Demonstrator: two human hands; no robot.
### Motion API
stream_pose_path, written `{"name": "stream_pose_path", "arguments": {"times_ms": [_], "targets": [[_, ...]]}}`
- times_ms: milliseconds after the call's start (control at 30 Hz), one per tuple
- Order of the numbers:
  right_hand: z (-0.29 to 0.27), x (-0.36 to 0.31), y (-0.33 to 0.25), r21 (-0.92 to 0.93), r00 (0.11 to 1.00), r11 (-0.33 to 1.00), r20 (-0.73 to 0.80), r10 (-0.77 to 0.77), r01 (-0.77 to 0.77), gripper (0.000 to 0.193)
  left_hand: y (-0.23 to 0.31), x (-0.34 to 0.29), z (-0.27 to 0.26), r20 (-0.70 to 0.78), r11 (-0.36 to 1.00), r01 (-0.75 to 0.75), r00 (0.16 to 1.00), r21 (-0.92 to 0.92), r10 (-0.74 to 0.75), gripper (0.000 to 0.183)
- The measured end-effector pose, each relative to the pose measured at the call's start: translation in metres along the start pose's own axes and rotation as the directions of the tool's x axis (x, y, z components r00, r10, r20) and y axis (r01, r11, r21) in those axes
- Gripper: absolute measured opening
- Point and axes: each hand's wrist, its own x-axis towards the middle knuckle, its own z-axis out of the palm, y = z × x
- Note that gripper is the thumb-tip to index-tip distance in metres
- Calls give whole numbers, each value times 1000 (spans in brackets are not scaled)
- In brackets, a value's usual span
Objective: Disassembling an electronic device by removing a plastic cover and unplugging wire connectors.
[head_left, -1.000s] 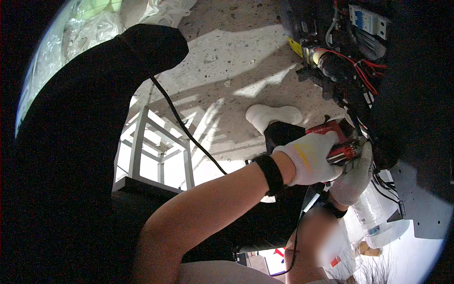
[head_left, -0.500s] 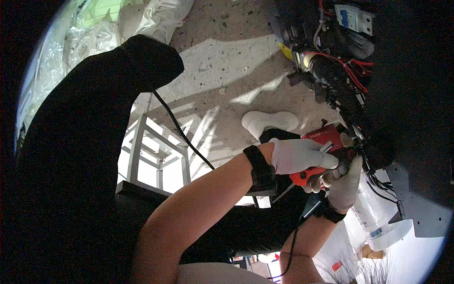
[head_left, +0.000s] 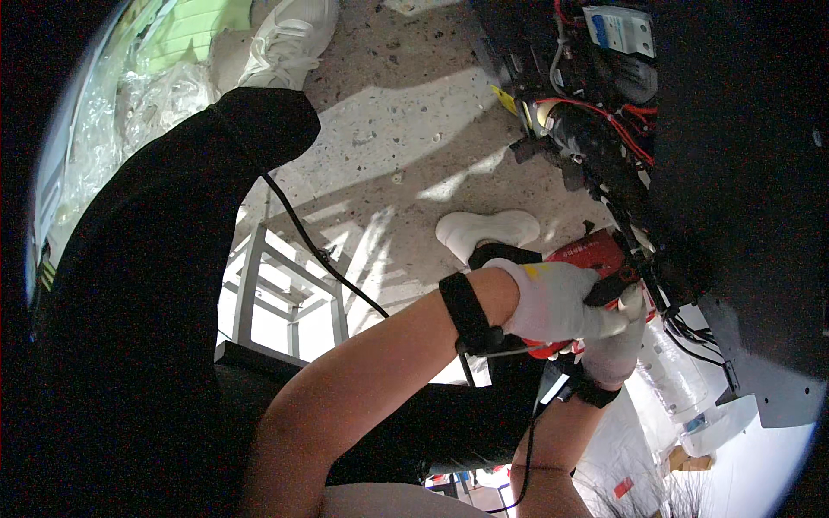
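My left hand (head_left: 561, 302), in a white glove, is closed over a red hand tool (head_left: 546, 349). Only a strip of the tool shows below the palm, so its exact kind is hidden. Close against it, my right hand (head_left: 615, 350), also gloved in white, has its fingers bent together at the left fingertips. What the right fingers hold is covered. A dark piece (head_left: 613, 287) sticks out above the left fingers. Just behind the hands is a red box-shaped thing (head_left: 596, 252), beside the black cable bundle (head_left: 643, 250) of an open machine.
The dark machine (head_left: 743, 216) fills the right side, with red wires (head_left: 635, 138) and a grey-white electrical module (head_left: 618, 31). A metal frame stool (head_left: 250, 285) stands at left by a black cable (head_left: 324, 255). Clear plastic wrap (head_left: 164, 104) lies far left.
My left hand has turned and slid over the red tool, hiding more of it. My right hand has shifted slightly left and lower. The whole view has moved a little.
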Motion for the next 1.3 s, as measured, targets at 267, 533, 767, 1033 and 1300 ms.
{"name": "stream_pose_path", "arguments": {"times_ms": [267,533,767,1033,1300], "targets": [[8,4,-18,-237,992,966,-54,-116,100,24,0,-1,18,-336,912,67,939,404,80,54],[-35,15,1,-311,952,940,304,-44,143,54,-21,9,15,-106,924,-39,994,-379,-1,46],[-35,6,10,11,976,992,180,124,-128,64,-8,2,6,-128,904,-58,992,-423,4,59],[-21,15,8,-417,978,895,190,-82,156,49,5,4,-4,15,974,155,988,-164,-154,59],[-8,12,12,-152,994,988,-94,-48,34,50,25,-13,16,-308,920,157,950,360,-42,53]]}}
